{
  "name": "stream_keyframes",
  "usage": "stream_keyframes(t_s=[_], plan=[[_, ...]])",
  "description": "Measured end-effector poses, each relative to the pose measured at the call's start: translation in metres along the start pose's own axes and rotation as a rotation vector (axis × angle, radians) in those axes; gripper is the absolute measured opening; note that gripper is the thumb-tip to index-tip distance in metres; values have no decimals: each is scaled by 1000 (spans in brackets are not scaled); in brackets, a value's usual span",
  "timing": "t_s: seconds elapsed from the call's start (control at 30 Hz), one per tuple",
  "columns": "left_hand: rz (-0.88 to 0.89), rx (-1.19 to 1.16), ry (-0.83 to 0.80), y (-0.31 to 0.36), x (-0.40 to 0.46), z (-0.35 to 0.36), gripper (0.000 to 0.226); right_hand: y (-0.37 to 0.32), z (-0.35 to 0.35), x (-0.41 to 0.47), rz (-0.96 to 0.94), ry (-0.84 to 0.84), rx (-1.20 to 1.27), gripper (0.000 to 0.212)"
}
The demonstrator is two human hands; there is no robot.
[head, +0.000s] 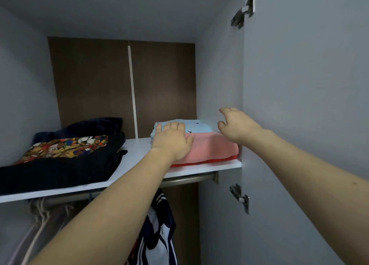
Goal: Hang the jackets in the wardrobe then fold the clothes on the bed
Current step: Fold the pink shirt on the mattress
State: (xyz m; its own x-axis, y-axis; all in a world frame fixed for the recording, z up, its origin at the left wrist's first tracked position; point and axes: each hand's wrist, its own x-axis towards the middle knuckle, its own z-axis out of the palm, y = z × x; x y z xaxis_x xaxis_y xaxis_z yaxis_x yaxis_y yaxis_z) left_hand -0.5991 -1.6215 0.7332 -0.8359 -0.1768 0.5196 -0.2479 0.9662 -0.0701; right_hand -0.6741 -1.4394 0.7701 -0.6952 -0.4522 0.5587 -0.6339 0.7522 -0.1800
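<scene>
A stack of folded clothes sits at the right end of the white wardrobe shelf (137,147): a light blue piece (197,126) on top, a pink one (215,146) under it, and a red edge (201,162) at the bottom. My left hand (172,139) lies flat, palm down, on the stack's left side. My right hand (236,125) hovers above the stack's right end, fingers apart and curled, holding nothing. Below the shelf a navy and white striped jacket (159,222) hangs from the rail (187,179).
A black folded garment with a colourful print (65,147) and dark clothes (93,125) fill the shelf's left part. Pale garments on hangers (42,214) hang lower left. The open wardrobe door (305,97) with hinges stands close on the right.
</scene>
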Motion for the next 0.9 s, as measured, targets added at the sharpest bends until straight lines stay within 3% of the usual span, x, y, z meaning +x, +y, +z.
stream_keyframes(t_s=[0.4,0.77,0.9], plan=[[93,15,310,36,-87,-86,62,-12,-87,-117,-49,157,27,56],[338,-191,584,91,-109,-131,65,-15,-162,-212,-24,553,-181,53],[428,-310,597,131,-122,-136,66,-3,-187,-258,49,580,-277,55]])
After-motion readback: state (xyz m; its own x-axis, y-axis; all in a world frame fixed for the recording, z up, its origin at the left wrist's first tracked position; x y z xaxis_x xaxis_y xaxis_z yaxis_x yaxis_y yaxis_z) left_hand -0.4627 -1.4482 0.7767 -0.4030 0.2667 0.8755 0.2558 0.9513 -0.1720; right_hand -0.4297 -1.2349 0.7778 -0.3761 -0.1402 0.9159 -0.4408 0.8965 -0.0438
